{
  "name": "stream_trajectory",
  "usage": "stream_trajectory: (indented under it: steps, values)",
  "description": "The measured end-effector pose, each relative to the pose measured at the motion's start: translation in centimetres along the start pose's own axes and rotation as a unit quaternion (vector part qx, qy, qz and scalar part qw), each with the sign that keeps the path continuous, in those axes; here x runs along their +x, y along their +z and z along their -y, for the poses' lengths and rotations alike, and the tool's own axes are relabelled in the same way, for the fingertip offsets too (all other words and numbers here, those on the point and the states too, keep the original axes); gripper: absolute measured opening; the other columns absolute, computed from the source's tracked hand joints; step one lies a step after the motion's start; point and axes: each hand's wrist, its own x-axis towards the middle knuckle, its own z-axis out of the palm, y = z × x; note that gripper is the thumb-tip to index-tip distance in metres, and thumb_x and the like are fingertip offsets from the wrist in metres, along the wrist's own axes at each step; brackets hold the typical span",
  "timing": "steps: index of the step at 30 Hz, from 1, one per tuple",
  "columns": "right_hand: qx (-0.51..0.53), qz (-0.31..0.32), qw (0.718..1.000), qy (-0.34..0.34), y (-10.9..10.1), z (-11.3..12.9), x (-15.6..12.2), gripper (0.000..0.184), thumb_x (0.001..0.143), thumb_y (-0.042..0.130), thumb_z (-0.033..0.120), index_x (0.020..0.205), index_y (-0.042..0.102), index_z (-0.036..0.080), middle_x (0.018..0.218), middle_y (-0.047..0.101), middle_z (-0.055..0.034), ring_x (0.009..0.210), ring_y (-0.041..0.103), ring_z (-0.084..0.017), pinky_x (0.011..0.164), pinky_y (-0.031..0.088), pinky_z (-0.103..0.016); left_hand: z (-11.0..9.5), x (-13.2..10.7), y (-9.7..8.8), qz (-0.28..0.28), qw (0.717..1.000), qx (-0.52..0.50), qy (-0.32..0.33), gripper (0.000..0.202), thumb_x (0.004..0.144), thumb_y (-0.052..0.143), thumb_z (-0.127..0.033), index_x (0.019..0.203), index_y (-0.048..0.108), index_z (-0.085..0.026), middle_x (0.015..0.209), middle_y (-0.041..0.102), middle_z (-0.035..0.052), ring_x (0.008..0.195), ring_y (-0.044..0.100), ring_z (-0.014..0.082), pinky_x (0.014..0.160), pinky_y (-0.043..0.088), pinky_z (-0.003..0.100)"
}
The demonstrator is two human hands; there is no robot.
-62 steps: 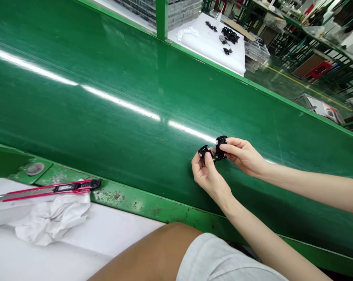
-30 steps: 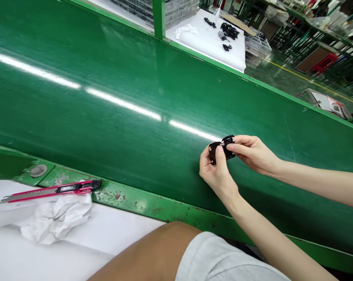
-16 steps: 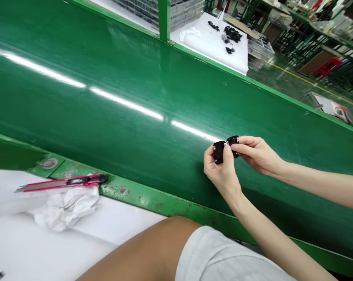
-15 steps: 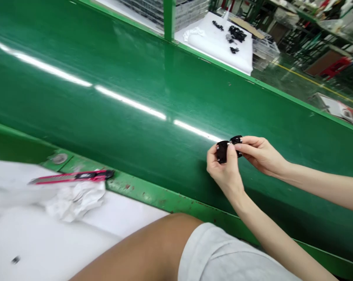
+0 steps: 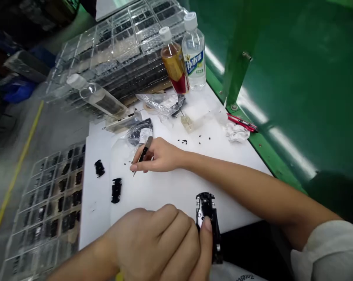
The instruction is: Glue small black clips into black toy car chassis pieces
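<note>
My left hand [image 5: 155, 244] is at the bottom of the view, gripping a black car-shaped plastic part [image 5: 207, 212] between thumb and fingers. My right hand [image 5: 160, 156] lies over the white work board [image 5: 170, 199], pinching a slim black pointed tool [image 5: 144, 150]. Its tip is close to the board, among tiny black bits [image 5: 188, 141]. To the left of that hand lie two small black parts [image 5: 99, 168] [image 5: 116, 190]. The lower end of the held part is partly hidden by my left thumb.
Behind the board stand an amber drink bottle [image 5: 173, 62], a water bottle [image 5: 194, 50] and stacked transparent trays [image 5: 114, 50]. A tray of black parts [image 5: 50, 207] sits to the left. A red utility knife [image 5: 242, 122] and crumpled tissue [image 5: 236, 132] lie by the green conveyor belt [image 5: 296, 58].
My view has swung from the green belt to the white board. My hands have separated: they held two black pieces together, and now the left holds one black part while the right holds a pointed tool.
</note>
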Motion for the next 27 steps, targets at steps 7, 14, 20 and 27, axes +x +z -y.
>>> stream_trajectory:
  steps: [7,14,20,27]
  values:
    - [0.033,-0.009,0.999,-0.034,-0.2,-1.0,-0.5,0.049,0.093,0.096,0.06,0.101,0.081,0.014,0.085,0.081,-0.0048,0.075,0.08,-0.017,0.073,0.062,-0.024,-1.1,7.6,0.9,-0.04,0.986,-0.009,0.162,0.04,0.092,0.076,-0.06,0.117,0.082,-0.029,0.093,0.077,0.0062,0.09,0.074,0.0298,0.072,0.067,0.049]
    - [0.042,0.002,0.999,-0.033,-0.5,-1.1,-0.5,0.059,0.09,0.095,0.07,0.101,0.08,0.014,0.087,0.08,-0.0047,0.075,0.079,-0.017,0.071,0.062,-0.024,0.8,8.6,-2.1,-0.092,0.933,0.036,0.347,0.026,0.104,0.072,-0.047,0.116,0.078,-0.024,0.088,0.071,0.0035,0.076,0.065,0.0219,0.067,0.061,0.041]
    - [0.038,0.015,0.999,-0.031,-0.6,-0.7,-0.7,0.061,0.091,0.093,0.071,0.103,0.081,0.013,0.088,0.08,-0.0064,0.076,0.08,-0.018,0.072,0.062,-0.025,1.4,9.4,-3.2,-0.134,0.885,0.106,0.434,0.012,0.104,0.072,-0.027,0.109,0.079,-0.019,0.071,0.055,-0.0027,0.059,0.045,0.0155,0.045,0.03,0.034]
    - [0.029,0.02,0.999,-0.028,-0.7,-0.5,-0.7,0.055,0.094,0.093,0.067,0.102,0.081,0.014,0.088,0.081,-0.0056,0.077,0.08,-0.018,0.074,0.061,-0.025,1.9,8.5,-3.0,-0.117,0.912,0.104,0.379,0.022,0.104,0.072,-0.042,0.115,0.076,-0.023,0.08,0.065,-0.0001,0.067,0.056,0.0177,0.057,0.052,0.035]
